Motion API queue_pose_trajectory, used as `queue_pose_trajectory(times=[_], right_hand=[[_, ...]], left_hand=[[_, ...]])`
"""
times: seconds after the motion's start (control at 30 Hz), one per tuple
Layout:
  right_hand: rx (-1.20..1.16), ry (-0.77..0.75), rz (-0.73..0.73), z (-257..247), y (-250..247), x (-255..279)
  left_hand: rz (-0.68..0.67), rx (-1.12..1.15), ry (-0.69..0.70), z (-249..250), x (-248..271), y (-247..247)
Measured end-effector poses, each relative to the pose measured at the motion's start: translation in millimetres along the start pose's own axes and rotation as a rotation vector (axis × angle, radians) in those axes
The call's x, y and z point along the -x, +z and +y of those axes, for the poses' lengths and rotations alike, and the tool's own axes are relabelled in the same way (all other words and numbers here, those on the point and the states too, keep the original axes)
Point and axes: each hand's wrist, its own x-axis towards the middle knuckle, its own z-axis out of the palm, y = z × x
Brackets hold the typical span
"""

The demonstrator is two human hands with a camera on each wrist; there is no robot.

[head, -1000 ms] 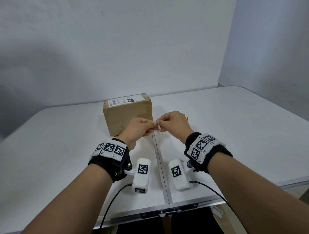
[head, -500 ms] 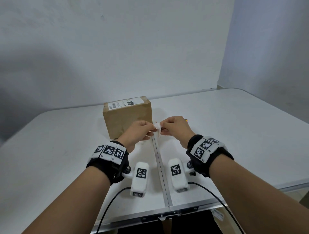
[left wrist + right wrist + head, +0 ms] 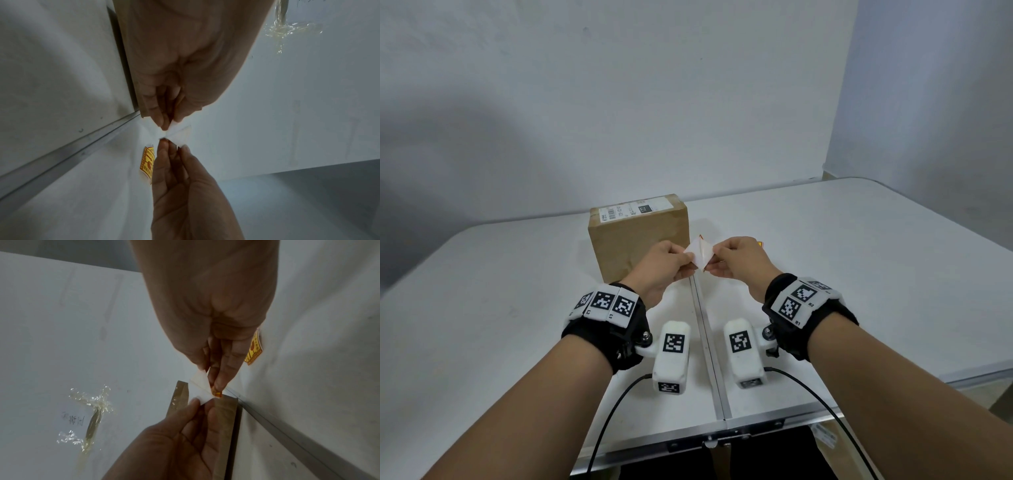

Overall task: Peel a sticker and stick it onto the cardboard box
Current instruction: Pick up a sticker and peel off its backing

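Nearest the camera, both forearms reach out over the white table [image 3: 482,308], each with a black band and a small white camera at the wrist. Just past them the two hands meet in the air above the metal seam [image 3: 703,329] that runs down the table's middle.

The step in hand looks like the peel itself. The left hand [image 3: 662,265] pinches one flap of a small white piece between thumb and forefinger, the other fingers curled in. The right hand [image 3: 736,262] pinches the other flap the same way. The sticker [image 3: 700,255] hangs between the two sets of fingertips, opened into a shallow V with an orange edge showing at the fold, so the layers are part-way apart but not yet free. Which flap is the sticker and which the backing I cannot tell for sure; the right wrist view shows an orange corner under the right fingertips [image 3: 221,382].

Just beyond the right fingers, a second yellow and orange sticker [image 3: 254,348] lies flat on the table.

Beyond the left fingers, close behind them, stands the cardboard box [image 3: 633,236], with a white shipping label [image 3: 635,209] on top and its brown front face bare.

The next move likely calls for drawing the hands further apart until the layers part, then carrying the sticky piece forward to the box.
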Motion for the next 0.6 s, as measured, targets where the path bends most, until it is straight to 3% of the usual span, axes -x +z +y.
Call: queue_pose_trajectory(times=[0.3,0.6], right_hand=[[0.008,-0.042,-0.060,2.8,1.6,0.9],[0.090,-0.100,0.023,6.6,-0.9,-2.8]], left_hand=[[0.078,0.086,0.028,0.2,-3.5,4.6],[-0.025,0.114,0.007,2.8,1.1,7.8]])
